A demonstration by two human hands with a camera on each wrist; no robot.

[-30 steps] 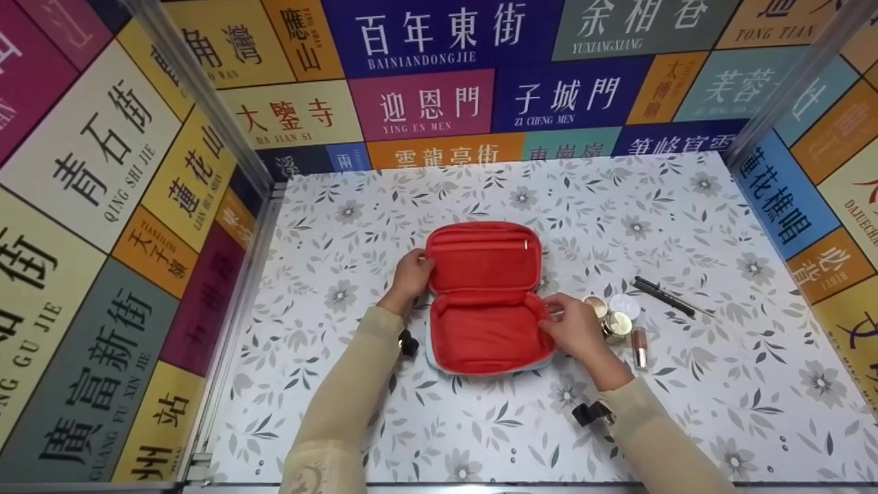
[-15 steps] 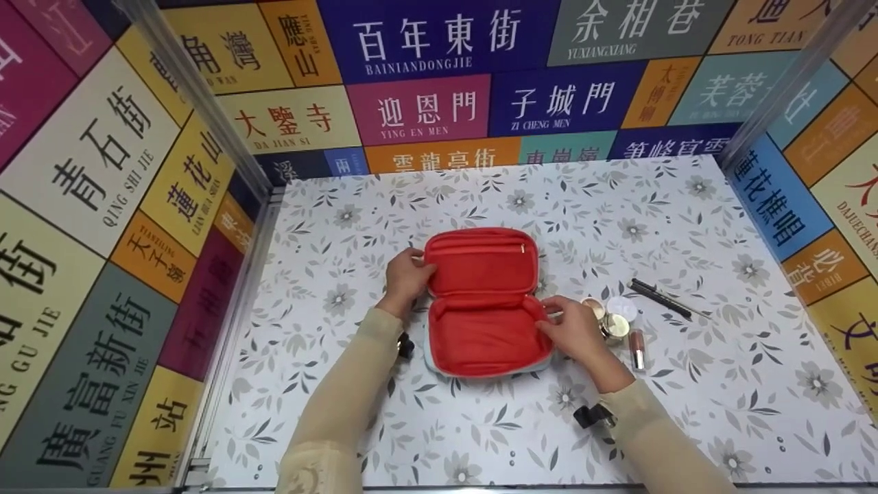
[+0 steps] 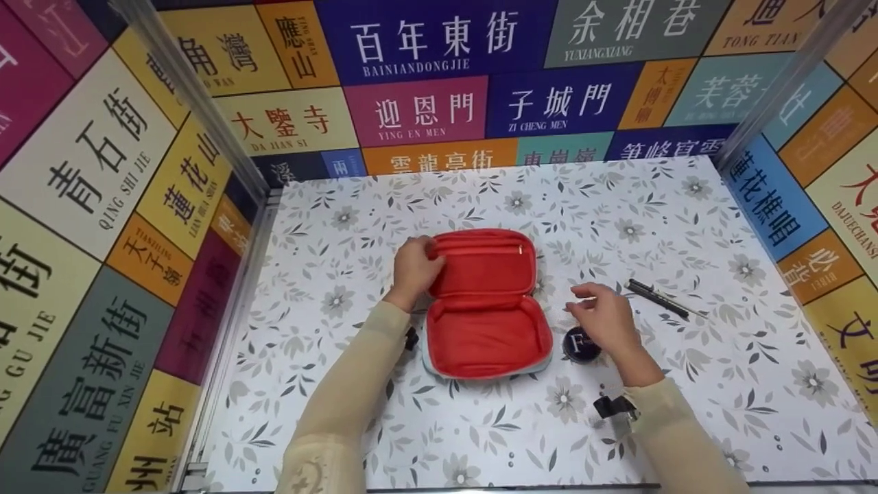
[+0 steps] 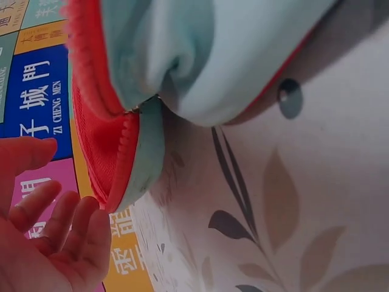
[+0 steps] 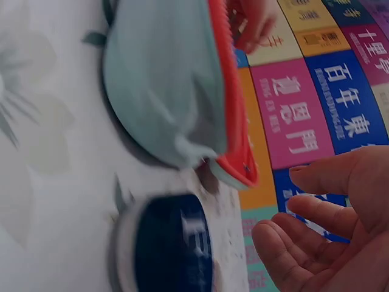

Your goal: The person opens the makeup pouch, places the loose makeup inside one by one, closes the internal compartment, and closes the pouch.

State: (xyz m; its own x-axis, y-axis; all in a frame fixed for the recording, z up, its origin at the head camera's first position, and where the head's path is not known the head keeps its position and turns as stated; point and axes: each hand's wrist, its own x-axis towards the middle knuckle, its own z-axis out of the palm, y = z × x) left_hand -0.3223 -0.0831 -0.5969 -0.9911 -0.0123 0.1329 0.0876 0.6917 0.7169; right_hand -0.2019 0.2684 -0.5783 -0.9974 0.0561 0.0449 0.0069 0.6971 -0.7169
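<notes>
An unzipped cosmetic bag (image 3: 490,336) lies open, red inside with a pale blue outside (image 4: 188,55). At the upper left edge of its raised lid (image 3: 480,271) is my left hand (image 3: 415,269); in the left wrist view its fingers (image 4: 61,228) are loosely bent with nothing between them. To the right of the bag my right hand (image 3: 607,319) is raised, fingers relaxed and holding nothing. Close below it sits a round container with a dark blue lid (image 3: 582,343) marked with a white F. My right hand and wrist hide the spot where the smaller cosmetics lay.
Two slim dark pencils or brushes (image 3: 658,300) lie to the right of my right hand. A white tabletop (image 3: 343,412) with a grey leaf and flower print is bounded by panels of colourful signs (image 3: 418,106) at the back and sides.
My right hand has let go of the bag's right edge and moved rightward, uncovering the dark-lidded container. My left hand has shifted slightly up and right along the lid.
</notes>
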